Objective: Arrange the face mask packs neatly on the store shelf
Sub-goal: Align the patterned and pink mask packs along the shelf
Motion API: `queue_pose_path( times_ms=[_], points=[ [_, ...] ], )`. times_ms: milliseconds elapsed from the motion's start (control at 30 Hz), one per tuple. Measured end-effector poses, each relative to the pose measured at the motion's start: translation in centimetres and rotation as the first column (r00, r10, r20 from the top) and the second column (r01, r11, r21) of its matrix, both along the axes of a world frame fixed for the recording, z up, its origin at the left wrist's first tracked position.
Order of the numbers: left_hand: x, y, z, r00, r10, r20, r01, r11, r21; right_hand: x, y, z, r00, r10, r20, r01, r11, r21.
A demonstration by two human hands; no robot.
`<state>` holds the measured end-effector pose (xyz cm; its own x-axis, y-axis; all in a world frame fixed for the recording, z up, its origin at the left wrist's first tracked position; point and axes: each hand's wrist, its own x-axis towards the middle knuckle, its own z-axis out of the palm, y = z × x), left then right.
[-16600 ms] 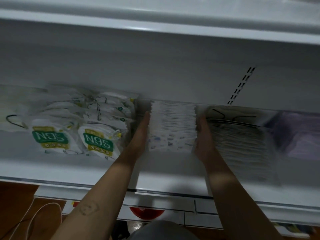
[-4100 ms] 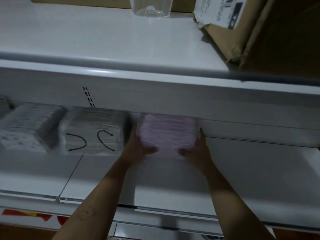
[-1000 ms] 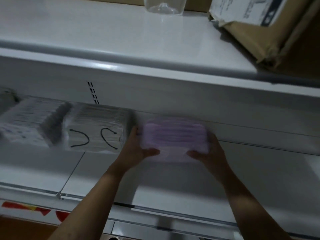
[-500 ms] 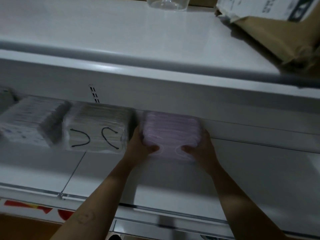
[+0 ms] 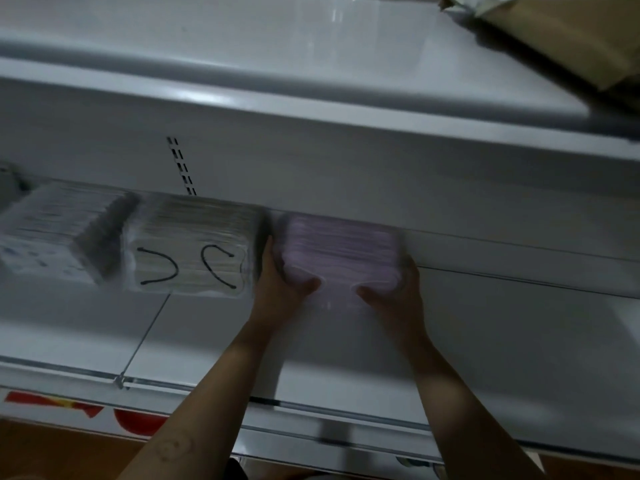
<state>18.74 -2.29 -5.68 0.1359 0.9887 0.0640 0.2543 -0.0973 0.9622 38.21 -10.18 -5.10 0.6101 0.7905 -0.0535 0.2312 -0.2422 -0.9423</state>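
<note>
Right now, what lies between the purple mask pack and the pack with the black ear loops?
The left hand, which grips the purple mask pack at its left side, beside the pack with the black ear loops. The head view shows this.

You face a brown cardboard box (image 5: 568, 39) at top right; down-left of the box, a slotted upright strip (image 5: 181, 166); farther down-left, red stickers (image 5: 138, 419) and brown floor (image 5: 52, 452).

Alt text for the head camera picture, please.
The left hand and right hand grip a pink mask stack by its ends on a white shelf. A pack with black loops and a white stack sit to its left.
</note>
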Motion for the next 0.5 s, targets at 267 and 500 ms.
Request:
queue_pose_path(
  times_ms=[267,500],
  points=[
    [0.4,1.2,1.1,0.993,0.055,0.108,-0.038,0.988,-0.151,-0.7,1.3,-0.2,0.990,-0.105,-0.090,0.106,0.994,0.002],
    [1.2,1.7,2.9,0.985,0.110,0.133,-0.075,0.965,-0.250,-1.3,2.2,1.4,0.974,-0.127,-0.190,0.128,0.992,-0.006]
  ],
)
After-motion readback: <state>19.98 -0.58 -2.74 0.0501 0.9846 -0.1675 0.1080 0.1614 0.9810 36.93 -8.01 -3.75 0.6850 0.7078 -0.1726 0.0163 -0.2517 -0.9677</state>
